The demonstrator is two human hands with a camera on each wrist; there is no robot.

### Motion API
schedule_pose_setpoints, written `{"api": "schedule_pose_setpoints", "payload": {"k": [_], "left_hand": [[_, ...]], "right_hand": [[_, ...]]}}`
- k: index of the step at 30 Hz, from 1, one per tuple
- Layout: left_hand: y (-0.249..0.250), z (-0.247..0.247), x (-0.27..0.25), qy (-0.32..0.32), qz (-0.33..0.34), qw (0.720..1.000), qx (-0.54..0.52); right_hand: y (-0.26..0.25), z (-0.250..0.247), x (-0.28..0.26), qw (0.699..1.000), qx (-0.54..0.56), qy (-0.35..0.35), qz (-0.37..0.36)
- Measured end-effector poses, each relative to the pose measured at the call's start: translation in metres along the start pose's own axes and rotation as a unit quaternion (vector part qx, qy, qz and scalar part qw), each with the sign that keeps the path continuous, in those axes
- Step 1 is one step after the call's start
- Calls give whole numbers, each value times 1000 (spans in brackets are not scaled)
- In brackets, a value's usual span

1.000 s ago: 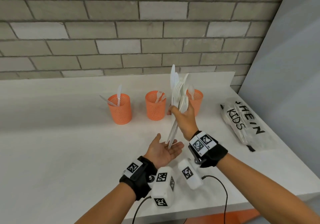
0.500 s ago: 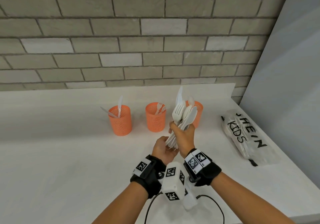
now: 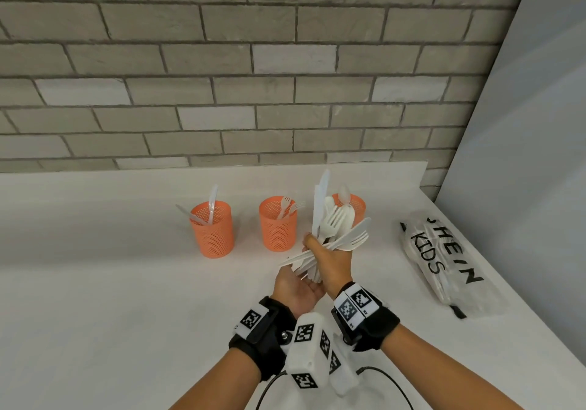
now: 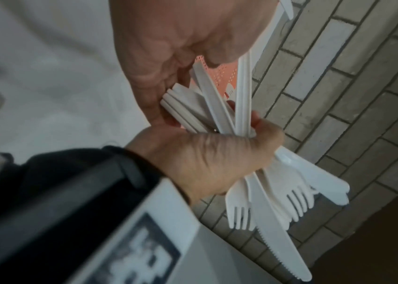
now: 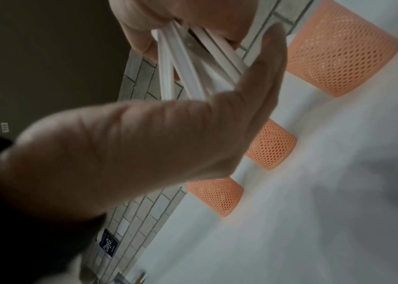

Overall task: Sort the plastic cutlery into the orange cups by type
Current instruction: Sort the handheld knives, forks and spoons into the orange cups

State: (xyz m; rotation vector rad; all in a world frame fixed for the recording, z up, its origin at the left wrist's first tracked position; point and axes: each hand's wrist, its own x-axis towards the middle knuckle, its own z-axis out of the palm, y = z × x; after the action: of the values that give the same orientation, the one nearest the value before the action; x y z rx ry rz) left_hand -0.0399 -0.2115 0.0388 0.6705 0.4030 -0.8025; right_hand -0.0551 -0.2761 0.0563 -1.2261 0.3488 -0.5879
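My right hand (image 3: 329, 255) grips a fanned bundle of white plastic cutlery (image 3: 333, 222), forks, knives and spoons mixed, heads up. In the left wrist view the right hand (image 4: 217, 153) is a fist round the bundle (image 4: 278, 192). My left hand (image 3: 293, 286) is palm up just below, its fingers (image 5: 205, 19) and thumb curled round the handle ends (image 5: 193, 65). Three orange mesh cups stand in a row behind: the left cup (image 3: 212, 235) holds knives, the middle cup (image 3: 278, 225) forks, the right cup (image 3: 358, 206) a spoon, partly hidden by the bundle.
A clear plastic bag (image 3: 444, 260) with black lettering lies on the white counter (image 3: 111, 282) to the right, near its right edge. A brick wall (image 3: 222, 92) runs behind the cups and a grey panel (image 3: 523, 156) stands at the right.
The right hand lowered the bundle toward me and the pieces fanned out. The left hand, open under the handle tips a second ago, has risen and closed round the handle ends.
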Motion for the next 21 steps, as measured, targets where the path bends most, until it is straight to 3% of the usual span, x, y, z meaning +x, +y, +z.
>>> {"api": "schedule_pose_setpoints", "payload": {"k": [5,9,13,18,21], "left_hand": [[0,-7,5,16,2,998,-59],[-2,-1,10,4,22,999,41],[-14,0,17,39,67,987,144],[-11,4,15,40,45,994,87],[-12,10,5,-16,3,997,81]], "right_hand": [[6,-5,8,1000,-19,-2,-2],[7,-6,10,999,-42,-14,-16],[6,-8,13,999,-49,-19,-12],[17,-12,11,998,-65,-26,0],[22,-11,10,999,-40,-15,23]]}}
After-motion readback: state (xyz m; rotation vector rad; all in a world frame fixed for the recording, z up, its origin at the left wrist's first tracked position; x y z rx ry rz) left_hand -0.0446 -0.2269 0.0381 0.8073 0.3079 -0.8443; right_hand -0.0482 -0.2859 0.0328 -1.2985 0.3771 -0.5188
